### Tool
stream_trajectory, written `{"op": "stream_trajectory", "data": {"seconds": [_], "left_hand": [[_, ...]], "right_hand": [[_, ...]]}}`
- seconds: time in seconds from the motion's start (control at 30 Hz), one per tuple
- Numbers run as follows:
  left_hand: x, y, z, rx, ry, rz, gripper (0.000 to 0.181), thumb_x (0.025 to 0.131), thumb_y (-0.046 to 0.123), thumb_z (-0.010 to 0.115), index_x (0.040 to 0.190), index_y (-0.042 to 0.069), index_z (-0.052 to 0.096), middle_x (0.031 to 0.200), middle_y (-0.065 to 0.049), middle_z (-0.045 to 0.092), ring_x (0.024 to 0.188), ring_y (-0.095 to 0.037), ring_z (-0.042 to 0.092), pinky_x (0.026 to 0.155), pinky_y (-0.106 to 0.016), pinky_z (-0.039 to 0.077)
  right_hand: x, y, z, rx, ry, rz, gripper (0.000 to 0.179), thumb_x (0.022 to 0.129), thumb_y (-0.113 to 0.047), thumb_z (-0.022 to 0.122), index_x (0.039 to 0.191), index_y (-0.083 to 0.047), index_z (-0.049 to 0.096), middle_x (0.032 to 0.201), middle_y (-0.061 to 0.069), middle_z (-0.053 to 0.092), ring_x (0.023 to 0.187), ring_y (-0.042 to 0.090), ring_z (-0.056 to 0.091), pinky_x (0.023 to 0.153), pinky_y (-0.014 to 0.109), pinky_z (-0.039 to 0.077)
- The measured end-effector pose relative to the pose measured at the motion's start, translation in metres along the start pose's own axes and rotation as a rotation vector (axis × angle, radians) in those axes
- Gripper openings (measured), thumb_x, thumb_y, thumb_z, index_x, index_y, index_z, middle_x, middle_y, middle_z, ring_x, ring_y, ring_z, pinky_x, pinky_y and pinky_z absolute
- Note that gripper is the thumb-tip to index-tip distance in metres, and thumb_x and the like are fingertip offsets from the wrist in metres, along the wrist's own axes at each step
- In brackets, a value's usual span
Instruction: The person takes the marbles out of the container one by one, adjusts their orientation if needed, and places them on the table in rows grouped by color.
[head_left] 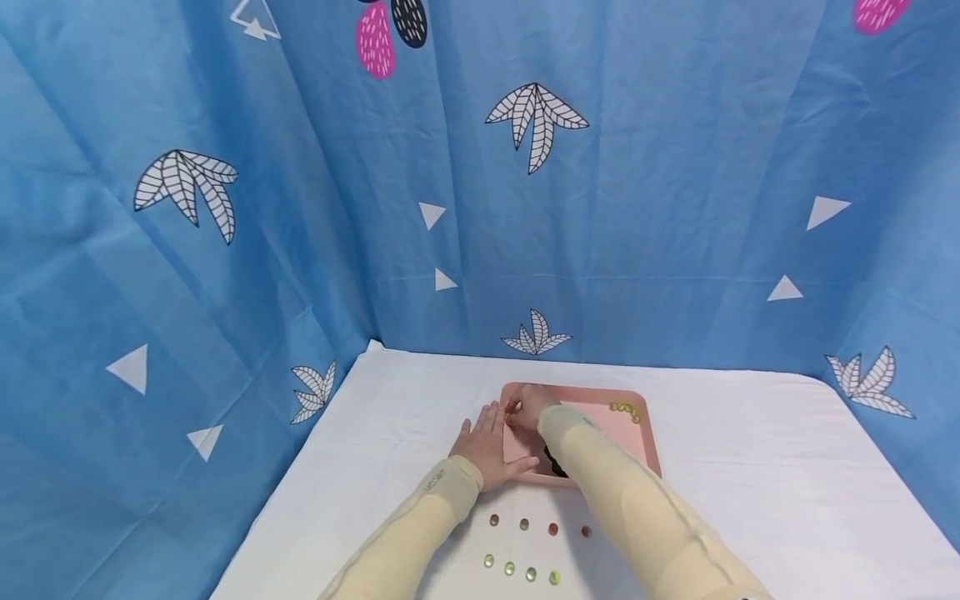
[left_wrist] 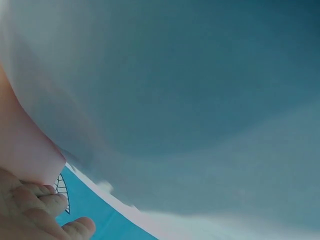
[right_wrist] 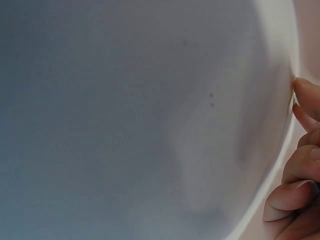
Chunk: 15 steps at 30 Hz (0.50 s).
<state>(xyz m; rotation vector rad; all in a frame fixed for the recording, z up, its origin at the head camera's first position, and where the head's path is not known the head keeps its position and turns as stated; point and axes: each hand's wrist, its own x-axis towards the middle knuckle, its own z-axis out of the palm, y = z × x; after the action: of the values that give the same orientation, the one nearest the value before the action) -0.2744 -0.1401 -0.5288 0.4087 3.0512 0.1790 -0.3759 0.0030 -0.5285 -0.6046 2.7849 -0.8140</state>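
Head alone: pebbles near tray

"What are the hands doing?"
"The left hand is resting, fingers spread, on the left edge of a pink tray. The right hand is reaching inside, pinching a small yellowish piece by the left wall."
"What else is lying inside?"
"Yellow-green pieces are lining the far right corner, and something black is showing beside the right sleeve."
"And nearer?"
"Eight glass pebbles are sitting in two rows on white cloth."
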Motion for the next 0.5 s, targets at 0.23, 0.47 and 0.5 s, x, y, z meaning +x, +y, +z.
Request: {"op": "stream_trajectory", "data": {"seconds": [0.23,0.47,0.5], "left_hand": [[-0.002,0.002,0.002,-0.001,0.014,-0.004,0.118,0.076,0.09,0.028,0.155,0.005,0.006,0.16,-0.011,0.012,0.147,-0.023,0.01,0.115,-0.052,0.017],[0.002,-0.001,0.003,-0.014,0.028,0.006,0.117,0.077,0.088,0.031,0.154,0.003,0.011,0.16,-0.013,0.013,0.146,-0.026,0.013,0.114,-0.054,0.018],[0.002,-0.001,0.003,-0.008,0.022,0.001,0.117,0.076,0.089,0.03,0.154,0.003,0.01,0.16,-0.013,0.012,0.146,-0.026,0.012,0.114,-0.053,0.018]], "right_hand": [[-0.011,0.003,-0.014,0.061,-0.016,0.016,0.004,0.083,-0.022,0.076,0.085,-0.02,0.073,0.089,-0.005,0.067,0.084,0.016,0.061,0.076,0.037,0.053],[-0.02,0.012,-0.035,0.051,0.003,0.056,0.004,0.086,-0.021,0.074,0.089,-0.02,0.076,0.09,-0.006,0.067,0.08,0.014,0.058,0.069,0.033,0.052],[-0.021,0.012,-0.038,0.055,0.005,0.054,0.005,0.085,-0.02,0.074,0.09,-0.02,0.076,0.09,-0.005,0.067,0.078,0.014,0.058,0.068,0.033,0.051]]}}
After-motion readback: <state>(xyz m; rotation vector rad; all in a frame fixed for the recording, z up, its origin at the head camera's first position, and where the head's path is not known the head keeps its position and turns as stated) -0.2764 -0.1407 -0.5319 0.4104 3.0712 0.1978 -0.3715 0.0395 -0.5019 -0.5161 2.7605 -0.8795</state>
